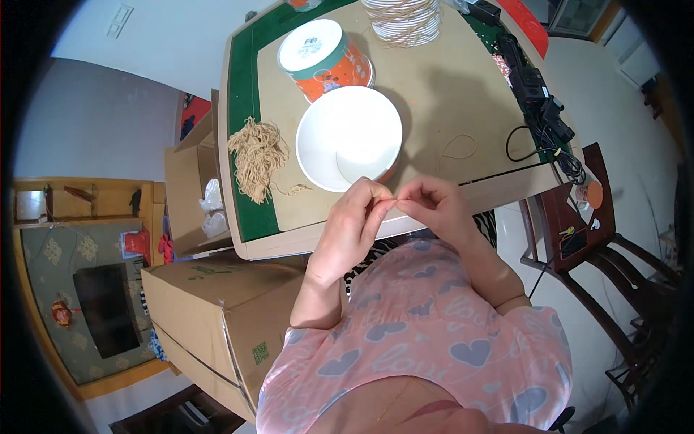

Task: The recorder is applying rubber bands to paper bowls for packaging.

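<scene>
My left hand (349, 224) and my right hand (437, 210) meet fingertip to fingertip just in front of the table's near edge. Both are closed in a pinch. Whatever lies between the fingertips is too small to make out. Right beyond them, a white paper bucket (325, 137) shows its open mouth and bare inside. Behind it an orange bucket with a green band (336, 72) stands upside down, white base up. To the left lies a loose bundle of tan cords (256, 159). A single thin cord loop (473, 148) rests on the board at the right.
At the far edge stands a white stack wound with tan cords (405, 22). Black adapters and cables (531, 87) line the table's right side. A large cardboard box (210, 311) is at the lower left, with an open carton (191, 188) behind it. A dark wooden chair (571, 217) stands right.
</scene>
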Action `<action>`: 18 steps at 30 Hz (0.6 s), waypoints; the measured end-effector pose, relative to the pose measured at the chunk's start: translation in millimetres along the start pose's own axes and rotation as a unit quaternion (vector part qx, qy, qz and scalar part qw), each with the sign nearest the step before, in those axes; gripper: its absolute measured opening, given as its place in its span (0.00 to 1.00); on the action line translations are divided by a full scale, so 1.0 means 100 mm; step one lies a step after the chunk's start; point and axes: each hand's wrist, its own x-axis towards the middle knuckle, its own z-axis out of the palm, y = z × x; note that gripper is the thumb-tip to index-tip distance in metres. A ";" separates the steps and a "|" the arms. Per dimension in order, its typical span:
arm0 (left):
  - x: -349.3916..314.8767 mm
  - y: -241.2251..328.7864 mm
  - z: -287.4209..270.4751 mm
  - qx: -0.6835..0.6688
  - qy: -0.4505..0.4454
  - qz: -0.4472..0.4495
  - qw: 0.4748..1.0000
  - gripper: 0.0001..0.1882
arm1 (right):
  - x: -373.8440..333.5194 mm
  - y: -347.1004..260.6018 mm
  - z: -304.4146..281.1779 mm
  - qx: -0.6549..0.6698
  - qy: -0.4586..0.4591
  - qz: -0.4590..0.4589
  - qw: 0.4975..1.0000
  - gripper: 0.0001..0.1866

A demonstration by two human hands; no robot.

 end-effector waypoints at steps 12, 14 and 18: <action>0.42 -0.29 -0.12 0.059 -0.069 -0.048 0.995 0.13 | 0.37 0.46 0.06 0.046 0.100 -0.075 0.991 0.06; 0.45 -0.31 -0.10 0.061 -0.072 -0.047 0.994 0.14 | 0.39 0.47 0.03 -0.007 0.087 -0.070 0.994 0.01; 0.42 -0.29 -0.14 0.072 -0.077 -0.064 0.992 0.12 | 0.39 0.42 0.10 0.002 0.107 -0.082 0.991 0.04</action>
